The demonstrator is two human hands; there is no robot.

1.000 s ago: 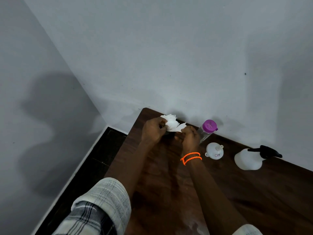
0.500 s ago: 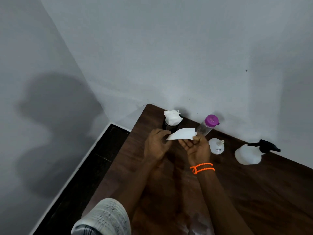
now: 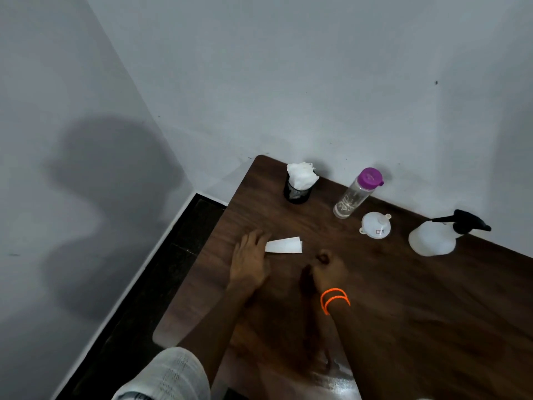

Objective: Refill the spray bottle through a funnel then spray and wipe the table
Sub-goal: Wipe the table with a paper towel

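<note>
Fingers of the left hand [image 3: 250, 262] lay flat on the folded white paper tissue [image 3: 284, 245] mid-frame, the right hand [image 3: 328, 271] curled empty, and wiping well probably meant pressing evenly across the dark wooden table [image 3: 432, 313].

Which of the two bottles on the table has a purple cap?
The clear bottle beside the funnel. The other, the white spray bottle, has a black trigger head.

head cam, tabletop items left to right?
left hand → folded tissue → tissue holder → right hand → clear bottle with purple cap → white funnel → spray bottle, all on the table.
</note>
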